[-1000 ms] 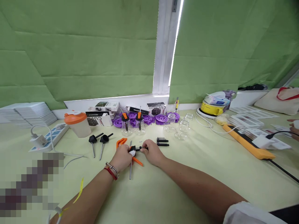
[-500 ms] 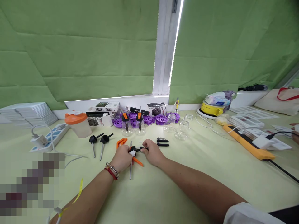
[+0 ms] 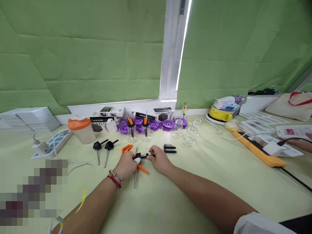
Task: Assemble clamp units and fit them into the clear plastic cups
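My left hand (image 3: 126, 165) is closed around a black fitting (image 3: 138, 156) that has a thin metal rod (image 3: 135, 178) pointing down from it. A curved orange plastic part (image 3: 127, 148) shows beyond those fingers, with an orange bar (image 3: 142, 169) below them. Fingers of my right hand (image 3: 159, 160) pinch the right end of a slim black piece (image 3: 144, 156) that meets the fitting; what this piece is remains unclear. Just right of that hand lie a spring (image 3: 168, 145) on a black part and a black rod-like part (image 3: 170, 151). Tiny clear bits (image 3: 147, 148) rest behind the hands.
Two black cups with metal rods (image 3: 109, 146) lie on the left, near an orange-lidded shaker (image 3: 81, 130). Behind stand glass jars with orange-black tops (image 3: 145, 130), purple discs (image 3: 168, 124) and clear glass pieces (image 3: 189, 136). An orange power strip (image 3: 260, 151) lies right, near another person's hand (image 3: 298, 143).
The metal rod's lower end and the orange bar have shifted slightly left with my left hand. At far right, the other person's hand has come in holding a white, red-marked flat item.
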The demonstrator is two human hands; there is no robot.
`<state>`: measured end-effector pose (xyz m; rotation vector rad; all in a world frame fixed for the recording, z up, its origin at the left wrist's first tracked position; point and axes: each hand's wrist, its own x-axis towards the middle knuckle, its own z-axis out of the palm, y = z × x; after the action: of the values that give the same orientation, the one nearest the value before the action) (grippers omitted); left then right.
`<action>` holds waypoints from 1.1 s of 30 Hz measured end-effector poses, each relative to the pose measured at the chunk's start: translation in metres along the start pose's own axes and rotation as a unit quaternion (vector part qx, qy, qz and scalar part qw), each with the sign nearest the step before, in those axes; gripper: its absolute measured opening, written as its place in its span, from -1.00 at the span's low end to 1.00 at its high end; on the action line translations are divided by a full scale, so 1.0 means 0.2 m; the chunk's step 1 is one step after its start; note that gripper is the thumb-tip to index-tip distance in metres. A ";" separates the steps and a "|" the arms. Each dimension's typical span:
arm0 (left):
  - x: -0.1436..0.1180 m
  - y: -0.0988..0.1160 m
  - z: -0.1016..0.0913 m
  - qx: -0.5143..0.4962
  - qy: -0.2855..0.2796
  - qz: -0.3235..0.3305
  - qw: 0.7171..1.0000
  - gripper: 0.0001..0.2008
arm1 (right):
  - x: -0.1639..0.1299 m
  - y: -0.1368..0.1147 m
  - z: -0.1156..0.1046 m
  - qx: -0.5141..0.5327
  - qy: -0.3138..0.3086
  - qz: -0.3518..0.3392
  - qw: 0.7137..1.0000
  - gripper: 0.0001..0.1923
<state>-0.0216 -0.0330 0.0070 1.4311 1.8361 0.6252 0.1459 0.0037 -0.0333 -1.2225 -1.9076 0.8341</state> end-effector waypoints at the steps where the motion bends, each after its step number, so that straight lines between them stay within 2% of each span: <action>1: -0.01 0.00 -0.01 0.001 -0.003 0.001 1.000 -0.87 | 0.00 0.00 -0.01 0.002 -0.003 -0.001 1.000 -0.88; 3: -0.02 0.02 -0.04 -0.006 -0.027 0.003 1.000 -0.86 | -0.01 0.00 -0.03 0.006 -0.025 -0.003 1.000 -0.91; 8: -0.08 0.04 -0.09 -0.021 -0.146 -0.011 0.989 -0.86 | -0.04 0.01 -0.09 -0.001 -0.094 0.005 0.996 -0.92; 13: -0.09 0.02 -0.10 0.011 -0.168 0.007 0.986 -0.68 | -0.04 0.01 -0.13 -0.035 -0.125 0.010 0.992 -0.89; 15: -0.08 0.01 -0.11 0.037 -0.173 0.019 0.984 -0.67 | -0.03 -0.01 -0.16 -0.066 -0.140 0.016 0.988 -0.89; 19: -0.07 -0.01 -0.15 0.114 -0.156 0.035 0.981 -0.74 | -0.03 -0.05 -0.23 -0.153 -0.127 0.049 0.979 -0.90; 22: -0.07 -0.01 -0.17 0.185 -0.116 0.094 0.971 -0.75 | -0.03 -0.08 -0.26 -0.202 -0.106 0.054 0.972 -0.95; 26: -0.07 0.00 -0.16 0.252 -0.037 0.124 0.959 -0.55 | -0.02 -0.07 -0.25 -0.231 -0.102 0.049 0.966 -0.94; 29: -0.07 0.01 -0.12 0.235 0.010 0.203 0.950 -0.40 | -0.01 -0.07 -0.26 -0.233 -0.106 0.039 0.966 -0.94; 31: -0.06 0.01 -0.07 0.210 -0.009 0.271 0.939 -0.32 | -0.01 -0.06 -0.28 -0.232 -0.105 0.035 0.966 -0.93; 33: -0.05 0.01 -0.03 0.203 -0.045 0.298 0.932 -0.27 | 0.00 -0.06 -0.30 -0.229 -0.102 0.037 0.967 -0.93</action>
<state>-0.0248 -0.0427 0.0149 2.2940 1.4983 0.4600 0.1908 0.0088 0.0090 -1.5332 -2.3211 0.5891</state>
